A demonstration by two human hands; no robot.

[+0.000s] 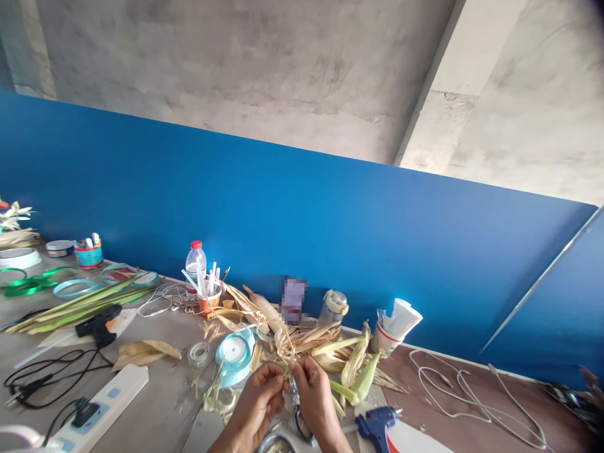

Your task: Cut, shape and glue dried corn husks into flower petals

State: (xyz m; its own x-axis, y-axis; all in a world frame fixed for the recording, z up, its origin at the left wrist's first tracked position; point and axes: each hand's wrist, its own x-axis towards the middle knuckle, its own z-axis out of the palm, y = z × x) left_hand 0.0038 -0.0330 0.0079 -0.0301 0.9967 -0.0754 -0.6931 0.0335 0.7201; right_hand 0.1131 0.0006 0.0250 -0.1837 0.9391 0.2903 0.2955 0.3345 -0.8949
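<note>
My left hand point(260, 397) and my right hand point(315, 395) are close together over the near edge of the table, fingertips pinched. Between them is a small pale piece of corn husk point(286, 367), mostly covered by the fingers. Scissors point(303, 426) with dark handles lie just below, partly hidden by my right hand. Dry corn husks point(321, 338) spread in a heap beyond the fingers. To the left is a roll of light blue ribbon point(234, 350); greener husks point(364, 379) lie to the right.
A blue glue gun point(377, 425) lies at front right, a black glue gun point(98, 325) at left. A power strip point(101, 409) with cables sits at front left. Along the blue partition point(302, 214) stand a bottle point(196, 259), a cup of glue sticks point(208, 302), a jar point(333, 308) and a paper cup point(387, 340).
</note>
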